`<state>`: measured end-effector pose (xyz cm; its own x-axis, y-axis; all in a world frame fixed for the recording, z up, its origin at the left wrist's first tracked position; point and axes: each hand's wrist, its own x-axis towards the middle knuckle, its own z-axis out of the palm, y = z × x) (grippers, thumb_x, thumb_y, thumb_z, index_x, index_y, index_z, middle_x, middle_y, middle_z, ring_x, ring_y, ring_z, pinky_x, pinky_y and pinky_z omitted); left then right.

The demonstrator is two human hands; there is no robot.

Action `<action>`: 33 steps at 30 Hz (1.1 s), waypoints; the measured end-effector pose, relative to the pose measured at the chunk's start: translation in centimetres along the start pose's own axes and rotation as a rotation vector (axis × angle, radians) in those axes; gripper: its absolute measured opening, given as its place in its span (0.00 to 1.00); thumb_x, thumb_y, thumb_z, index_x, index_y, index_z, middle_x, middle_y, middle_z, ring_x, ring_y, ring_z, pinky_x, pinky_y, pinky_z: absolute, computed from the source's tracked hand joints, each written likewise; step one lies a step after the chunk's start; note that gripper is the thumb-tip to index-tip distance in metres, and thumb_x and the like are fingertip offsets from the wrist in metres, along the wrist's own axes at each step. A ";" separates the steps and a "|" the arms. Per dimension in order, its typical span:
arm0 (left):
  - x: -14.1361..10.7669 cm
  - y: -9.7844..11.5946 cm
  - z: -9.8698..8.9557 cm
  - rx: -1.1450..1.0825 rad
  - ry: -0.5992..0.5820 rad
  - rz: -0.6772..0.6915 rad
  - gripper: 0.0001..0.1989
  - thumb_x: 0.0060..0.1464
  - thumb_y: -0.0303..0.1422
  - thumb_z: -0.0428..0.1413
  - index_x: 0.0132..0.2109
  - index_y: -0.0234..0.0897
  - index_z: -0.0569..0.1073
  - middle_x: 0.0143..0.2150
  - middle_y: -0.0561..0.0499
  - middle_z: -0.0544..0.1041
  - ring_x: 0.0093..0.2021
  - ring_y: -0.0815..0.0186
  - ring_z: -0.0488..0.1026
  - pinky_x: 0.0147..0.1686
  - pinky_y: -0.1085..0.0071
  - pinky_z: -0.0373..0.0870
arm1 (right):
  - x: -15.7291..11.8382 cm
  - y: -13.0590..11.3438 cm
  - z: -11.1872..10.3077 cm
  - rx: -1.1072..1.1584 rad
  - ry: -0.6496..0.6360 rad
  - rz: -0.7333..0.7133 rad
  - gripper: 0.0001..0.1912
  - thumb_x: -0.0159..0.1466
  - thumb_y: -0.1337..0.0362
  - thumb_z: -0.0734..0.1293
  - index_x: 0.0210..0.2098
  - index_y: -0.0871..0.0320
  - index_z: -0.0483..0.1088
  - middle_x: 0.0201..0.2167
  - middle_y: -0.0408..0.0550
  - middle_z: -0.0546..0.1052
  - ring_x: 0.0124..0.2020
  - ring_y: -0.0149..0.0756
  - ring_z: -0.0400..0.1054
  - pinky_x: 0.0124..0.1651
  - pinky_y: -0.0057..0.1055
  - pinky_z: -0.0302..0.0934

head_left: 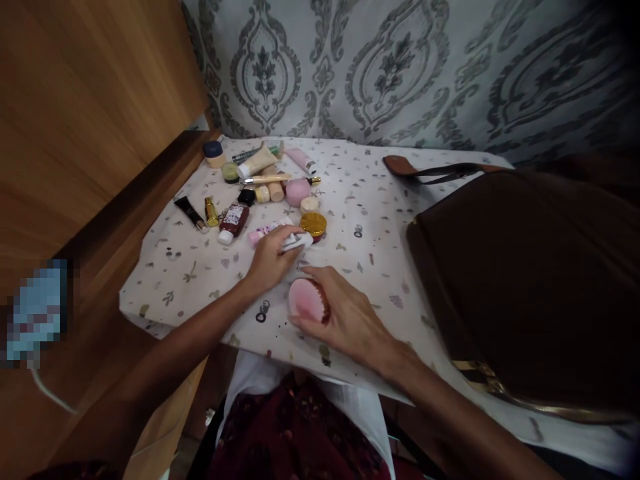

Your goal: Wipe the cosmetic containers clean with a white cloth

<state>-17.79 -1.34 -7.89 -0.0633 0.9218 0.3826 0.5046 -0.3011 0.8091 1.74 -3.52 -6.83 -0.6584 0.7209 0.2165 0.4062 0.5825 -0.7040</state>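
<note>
My right hand grips a round pink jar by its ridged reddish side, its pale pink face turned up and toward me. My left hand is closed on a crumpled white cloth, just beyond the jar. A gold round lid sits on the table right behind the cloth. Beside my left fingers lies a pink and white tube. Farther left are a dark red bottle with a white cap, a small gold bottle and a black tube.
Several jars, tubes and a brush cluster at the back left of the cloth-covered table. A large dark brown bag fills the right side, its strap reaching toward the back. A wooden cabinet borders the left.
</note>
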 end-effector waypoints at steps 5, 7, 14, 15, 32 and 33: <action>0.2 0.7 -1.1 -0.157 -0.146 0.065 0.12 0.57 0.32 0.59 0.48 0.38 0.77 0.47 0.47 0.79 0.48 0.60 0.75 0.50 0.65 0.70 | 0.5 2.6 -1.8 0.572 -0.057 0.273 0.33 0.53 0.57 0.77 0.54 0.52 0.63 0.41 0.47 0.77 0.38 0.40 0.72 0.41 0.38 0.67; 0.4 1.1 -1.1 -0.185 -0.228 0.115 0.11 0.57 0.31 0.59 0.47 0.38 0.77 0.47 0.47 0.79 0.48 0.60 0.75 0.50 0.65 0.70 | 0.6 2.9 -1.8 0.782 -0.090 0.271 0.32 0.53 0.58 0.78 0.52 0.52 0.62 0.41 0.46 0.77 0.38 0.38 0.72 0.41 0.35 0.67; 0.7 1.8 -1.5 -0.174 -0.378 0.237 0.10 0.58 0.29 0.56 0.46 0.39 0.79 0.45 0.46 0.79 0.48 0.59 0.75 0.51 0.62 0.71 | 0.7 2.6 -1.6 0.928 -0.034 0.277 0.33 0.50 0.60 0.80 0.50 0.53 0.65 0.41 0.45 0.77 0.40 0.36 0.71 0.42 0.32 0.65; 0.7 1.9 -1.6 -0.167 -0.368 0.241 0.11 0.58 0.28 0.56 0.46 0.39 0.79 0.45 0.46 0.79 0.49 0.59 0.75 0.51 0.62 0.71 | 0.6 2.6 -1.7 0.939 -0.011 0.294 0.35 0.49 0.60 0.80 0.52 0.53 0.65 0.40 0.44 0.77 0.40 0.37 0.71 0.42 0.33 0.66; 1.6 1.5 -0.2 -0.079 -0.095 0.228 0.13 0.55 0.26 0.58 0.47 0.40 0.79 0.46 0.47 0.79 0.49 0.59 0.76 0.53 0.60 0.70 | 2.0 2.9 -1.7 0.962 0.350 0.456 0.28 0.48 0.52 0.78 0.44 0.54 0.70 0.37 0.44 0.76 0.37 0.35 0.69 0.36 0.31 0.65; 1.4 1.4 0.0 -0.080 -0.087 0.220 0.13 0.55 0.26 0.58 0.48 0.40 0.79 0.46 0.47 0.79 0.49 0.59 0.76 0.53 0.60 0.70 | 1.9 3.1 -1.8 0.929 0.328 0.431 0.26 0.50 0.51 0.78 0.43 0.53 0.69 0.38 0.44 0.75 0.38 0.36 0.69 0.36 0.32 0.66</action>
<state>-17.22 -0.47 -6.23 0.1170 0.8483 0.5164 0.4281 -0.5123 0.7445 2.94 0.35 -7.39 -0.3163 0.9434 -0.0995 -0.1681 -0.1590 -0.9729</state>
